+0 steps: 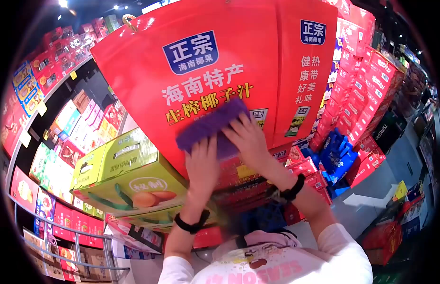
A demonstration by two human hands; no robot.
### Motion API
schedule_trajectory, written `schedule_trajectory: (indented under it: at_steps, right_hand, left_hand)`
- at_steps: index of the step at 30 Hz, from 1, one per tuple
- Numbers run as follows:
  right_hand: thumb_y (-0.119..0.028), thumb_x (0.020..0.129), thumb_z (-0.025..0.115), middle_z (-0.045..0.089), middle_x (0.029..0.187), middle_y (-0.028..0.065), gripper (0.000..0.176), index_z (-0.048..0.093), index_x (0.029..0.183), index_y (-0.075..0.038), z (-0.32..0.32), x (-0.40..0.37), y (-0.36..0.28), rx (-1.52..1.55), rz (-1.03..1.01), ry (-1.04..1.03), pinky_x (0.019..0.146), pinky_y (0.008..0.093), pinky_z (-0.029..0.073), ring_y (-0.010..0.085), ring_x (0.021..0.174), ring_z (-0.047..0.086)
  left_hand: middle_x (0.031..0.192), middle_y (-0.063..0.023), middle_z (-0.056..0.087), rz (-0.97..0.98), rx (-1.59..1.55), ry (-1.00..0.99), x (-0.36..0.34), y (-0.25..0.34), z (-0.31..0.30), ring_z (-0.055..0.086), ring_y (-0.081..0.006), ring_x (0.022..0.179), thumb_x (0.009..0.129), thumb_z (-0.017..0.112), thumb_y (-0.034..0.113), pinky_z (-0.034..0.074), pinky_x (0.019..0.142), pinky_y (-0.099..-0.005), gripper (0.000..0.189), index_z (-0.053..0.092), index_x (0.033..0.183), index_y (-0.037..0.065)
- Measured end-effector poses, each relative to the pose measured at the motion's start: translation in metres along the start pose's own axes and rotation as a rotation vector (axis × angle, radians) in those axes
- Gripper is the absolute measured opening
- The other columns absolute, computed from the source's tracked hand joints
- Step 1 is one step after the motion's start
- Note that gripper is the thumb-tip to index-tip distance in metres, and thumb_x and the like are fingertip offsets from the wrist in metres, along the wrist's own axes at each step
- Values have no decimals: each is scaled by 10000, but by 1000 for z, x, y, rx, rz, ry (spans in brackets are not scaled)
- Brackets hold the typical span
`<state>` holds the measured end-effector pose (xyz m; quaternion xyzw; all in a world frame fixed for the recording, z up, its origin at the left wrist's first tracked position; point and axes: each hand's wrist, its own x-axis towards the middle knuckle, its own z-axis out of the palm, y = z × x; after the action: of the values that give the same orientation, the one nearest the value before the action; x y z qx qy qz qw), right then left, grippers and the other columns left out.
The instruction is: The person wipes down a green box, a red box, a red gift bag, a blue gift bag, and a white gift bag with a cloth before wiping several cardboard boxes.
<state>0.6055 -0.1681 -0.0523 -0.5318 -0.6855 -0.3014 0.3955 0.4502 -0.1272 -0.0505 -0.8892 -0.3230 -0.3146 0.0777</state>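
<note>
up front in the head view, the right hand (250, 139) lies flat, fingers spread, on the purple cloth (208, 124) against a red box (206, 57). just beside it, the left hand (201, 165) touches the cloth's lower edge, too blurred to tell its grip.

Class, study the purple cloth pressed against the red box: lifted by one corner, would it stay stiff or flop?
The purple cloth probably flops: it looks thin and lies flat on the red box. Likely light, since the left hand and right hand seem to pin it by pressing alone.
</note>
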Motion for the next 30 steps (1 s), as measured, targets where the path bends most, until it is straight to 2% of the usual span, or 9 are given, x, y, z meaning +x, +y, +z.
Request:
schedule_trajectory:
  at_steps: [2,5,11,14,16,19,21,24,30]
  right_hand:
    - [-52,685,539,490,1188,110,434,556,1119,-64,-23,31,5,0,-42,66,1008,498,280,324,1216,375]
    - [-31,689,528,476,1220,107,458,540,1145,-69,-46,50,11,-79,-22,104,1015,476,282,303,1240,355]
    - [-74,709,506,471,1227,107,417,553,1123,-53,-23,-33,55,-30,-16,-8,1005,469,304,297,1236,360]
    - [-95,718,496,487,1193,110,399,561,1109,-43,-19,-75,67,-15,-58,-10,996,475,315,313,1210,383]
    - [-88,720,489,488,1193,111,400,560,1111,-47,-33,-70,74,-20,-43,-67,993,480,316,320,1211,381]
    - [-51,697,494,474,1208,119,431,555,1123,-54,-58,-42,82,-32,-33,-81,990,489,311,335,1218,368]
    - [-21,672,505,459,1224,127,463,551,1132,-56,-78,-25,86,-36,-46,-48,989,494,307,343,1224,357]
    - [81,553,542,394,1281,151,670,496,1206,-61,-90,-20,92,-16,35,69,985,509,302,382,1231,330]
    - [93,569,507,311,1346,216,707,445,1261,-40,-49,-101,106,74,124,-128,1027,523,238,452,1265,244]
  left_hand:
    - [1200,-174,453,106,88,278,28,4,-14,413,-356,1125,626,543,-12,298,953,-484,671,412,1283,30]
    - [1205,-195,444,155,94,404,56,21,-27,402,-379,1129,618,525,-29,311,940,-485,681,404,1286,23]
    - [1225,-187,439,57,17,168,36,48,28,393,-379,1155,583,582,42,347,906,-468,694,417,1255,-7]
    - [1219,-178,439,237,89,217,2,46,87,396,-364,1150,584,580,48,368,838,-475,696,411,1257,-1]
    - [1241,-174,424,139,29,34,4,59,84,377,-352,1183,586,581,52,357,848,-492,713,397,1274,6]
    - [1225,-163,432,79,38,63,33,82,57,388,-344,1168,590,581,56,354,877,-479,715,400,1281,27]
    - [1182,-154,452,149,53,283,52,93,45,416,-332,1114,585,580,59,350,898,-458,707,416,1273,47]
    - [1228,-86,465,162,35,354,68,110,36,412,-257,1161,619,582,81,341,932,-454,644,454,1250,84]
    - [1195,-76,504,168,55,175,22,109,88,423,-234,1167,672,555,113,354,929,-436,551,490,1218,84]
